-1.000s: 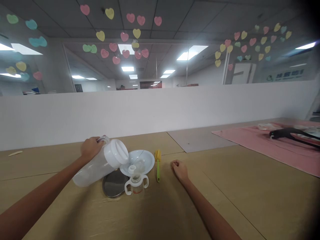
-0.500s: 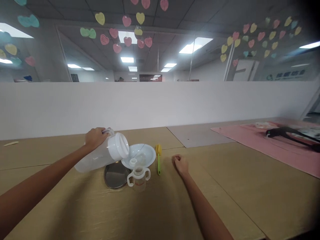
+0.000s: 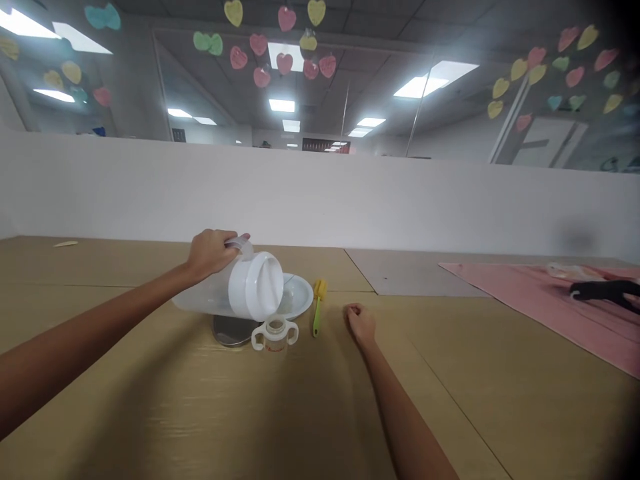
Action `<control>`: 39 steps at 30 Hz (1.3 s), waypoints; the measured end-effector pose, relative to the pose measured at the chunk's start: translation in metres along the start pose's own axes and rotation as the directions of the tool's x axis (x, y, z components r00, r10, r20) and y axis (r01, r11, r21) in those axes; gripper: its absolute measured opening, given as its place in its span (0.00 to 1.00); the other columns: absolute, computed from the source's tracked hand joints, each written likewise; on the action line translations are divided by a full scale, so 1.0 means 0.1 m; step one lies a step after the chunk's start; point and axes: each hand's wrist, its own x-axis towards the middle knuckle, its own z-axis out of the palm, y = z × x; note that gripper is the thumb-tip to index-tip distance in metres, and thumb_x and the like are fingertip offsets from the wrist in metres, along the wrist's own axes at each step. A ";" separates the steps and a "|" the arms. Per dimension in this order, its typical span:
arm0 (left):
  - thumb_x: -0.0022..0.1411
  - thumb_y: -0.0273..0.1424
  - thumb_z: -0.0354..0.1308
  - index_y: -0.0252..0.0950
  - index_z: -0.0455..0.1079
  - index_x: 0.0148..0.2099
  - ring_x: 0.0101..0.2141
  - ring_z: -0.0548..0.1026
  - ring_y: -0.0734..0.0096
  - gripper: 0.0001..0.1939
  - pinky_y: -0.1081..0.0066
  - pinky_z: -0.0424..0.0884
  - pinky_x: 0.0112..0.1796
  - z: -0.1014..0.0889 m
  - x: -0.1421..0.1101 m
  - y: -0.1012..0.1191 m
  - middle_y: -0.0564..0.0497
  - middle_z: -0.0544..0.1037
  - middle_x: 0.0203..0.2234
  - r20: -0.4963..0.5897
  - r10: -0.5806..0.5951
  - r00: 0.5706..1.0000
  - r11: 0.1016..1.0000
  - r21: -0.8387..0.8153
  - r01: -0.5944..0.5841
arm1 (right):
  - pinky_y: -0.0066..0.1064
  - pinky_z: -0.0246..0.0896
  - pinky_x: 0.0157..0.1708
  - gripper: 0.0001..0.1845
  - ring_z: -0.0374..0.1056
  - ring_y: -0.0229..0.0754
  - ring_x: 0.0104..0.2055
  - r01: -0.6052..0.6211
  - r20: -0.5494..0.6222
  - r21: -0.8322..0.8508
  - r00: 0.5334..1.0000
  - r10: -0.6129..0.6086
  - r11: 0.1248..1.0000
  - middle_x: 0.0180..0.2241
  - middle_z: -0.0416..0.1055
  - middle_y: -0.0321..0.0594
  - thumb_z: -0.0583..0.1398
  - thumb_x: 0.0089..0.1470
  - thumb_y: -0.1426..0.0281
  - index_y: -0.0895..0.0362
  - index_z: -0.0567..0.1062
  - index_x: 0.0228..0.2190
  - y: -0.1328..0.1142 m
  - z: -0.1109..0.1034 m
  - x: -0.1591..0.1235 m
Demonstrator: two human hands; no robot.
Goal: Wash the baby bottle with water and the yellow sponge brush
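My left hand (image 3: 213, 252) is closed round the handle of a clear plastic pitcher (image 3: 210, 293) with a white lid, tipped nearly on its side. The lid is just above and behind a two-handled baby bottle (image 3: 275, 337), which stands upright with its mouth uncovered. Behind the lid, a white bowl (image 3: 303, 297) is partly hidden. A dark round metal plate (image 3: 231, 331) lies under the pitcher. To the right is a yellow sponge brush (image 3: 317, 308) with a green handle. My right hand (image 3: 361, 323) rests on the table, fingers curled in, with nothing seen in it.
Brown sheeting covers the table (image 3: 450, 373). At the right lie a pink cloth (image 3: 525, 300) and a black object (image 3: 605, 291) on it. A low white wall (image 3: 350, 200) runs behind, with glass above carrying heart-shaped notes.
The pitcher in my left hand has moved right and tilted further, its lid now nearer the baby bottle and covering part of the bowl. The camera view has shifted; my right hand stays put.
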 end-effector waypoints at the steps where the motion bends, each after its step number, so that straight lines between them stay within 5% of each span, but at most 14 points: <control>1: 0.61 0.45 0.41 0.38 0.73 0.29 0.25 0.66 0.70 0.24 0.71 0.53 0.27 -0.03 -0.02 0.02 0.50 0.75 0.22 -0.012 0.020 1.000 1.000 0.015 -0.020 | 0.25 0.51 0.27 0.14 0.66 0.38 0.29 0.001 0.005 -0.006 1.000 -0.001 1.000 0.25 0.73 0.39 0.53 0.49 0.70 0.60 0.77 0.32 0.00 0.00 0.00; 13: 0.59 0.45 0.46 0.34 0.68 0.21 0.21 0.62 0.73 0.24 0.71 0.49 0.25 -0.21 -0.15 -0.05 0.52 0.67 0.15 -0.154 -0.007 0.988 0.999 -0.044 0.000 | 0.25 0.50 0.26 0.15 0.67 0.39 0.31 0.036 0.003 -0.087 0.999 -0.036 0.996 0.28 0.74 0.41 0.53 0.50 0.70 0.60 0.78 0.33 -0.02 -0.01 0.00; 17: 0.58 0.45 0.46 0.32 0.70 0.23 0.22 0.63 0.73 0.23 0.72 0.51 0.24 -0.13 -0.21 -0.29 0.53 0.66 0.15 -0.213 -0.164 0.963 0.971 -0.206 0.120 | 0.26 0.50 0.26 0.14 0.67 0.40 0.30 0.032 0.007 -0.087 0.999 -0.031 0.996 0.28 0.74 0.42 0.53 0.49 0.70 0.60 0.78 0.33 -0.04 -0.02 0.01; 20: 0.54 0.42 0.49 0.31 0.72 0.30 0.25 0.66 0.72 0.19 0.74 0.56 0.25 0.01 -0.29 -0.64 0.53 0.69 0.20 -0.217 -0.419 0.882 0.866 -0.388 0.316 | 0.26 0.50 0.26 0.14 0.67 0.40 0.30 0.033 0.014 -0.083 0.999 -0.032 0.996 0.27 0.73 0.41 0.53 0.49 0.70 0.60 0.78 0.32 -0.04 -0.03 0.02; 23: 0.51 0.40 0.52 0.28 0.71 0.30 0.26 0.66 0.72 0.18 0.73 0.58 0.27 0.15 -0.37 -0.99 0.53 0.69 0.20 -0.200 -0.666 0.718 0.711 -0.463 0.530 | 0.26 0.50 0.26 0.14 0.67 0.39 0.30 0.041 0.013 -0.079 0.999 -0.041 0.996 0.28 0.73 0.41 0.53 0.49 0.70 0.59 0.78 0.32 -0.04 -0.03 0.02; 32: 0.53 0.41 0.49 0.21 0.71 0.41 0.31 0.71 0.61 0.25 0.69 0.61 0.26 0.49 -0.52 -1.41 0.40 0.75 0.32 -0.155 -0.866 0.475 0.478 -0.533 0.698 | 0.26 0.51 0.26 0.14 0.68 0.40 0.30 0.050 0.012 -0.095 0.999 -0.049 0.994 0.27 0.74 0.41 0.53 0.49 0.69 0.59 0.77 0.32 -0.03 -0.03 0.02; 39: 0.51 0.39 0.50 0.23 0.71 0.44 0.33 0.73 0.55 0.25 0.68 0.65 0.26 0.69 -0.54 -1.55 0.37 0.76 0.35 -0.136 -0.926 0.351 0.358 -0.608 0.709 | 0.25 0.51 0.26 0.13 0.68 0.40 0.31 0.070 0.017 -0.119 0.997 -0.069 0.990 0.29 0.75 0.41 0.53 0.50 0.69 0.59 0.77 0.32 -0.02 -0.02 0.01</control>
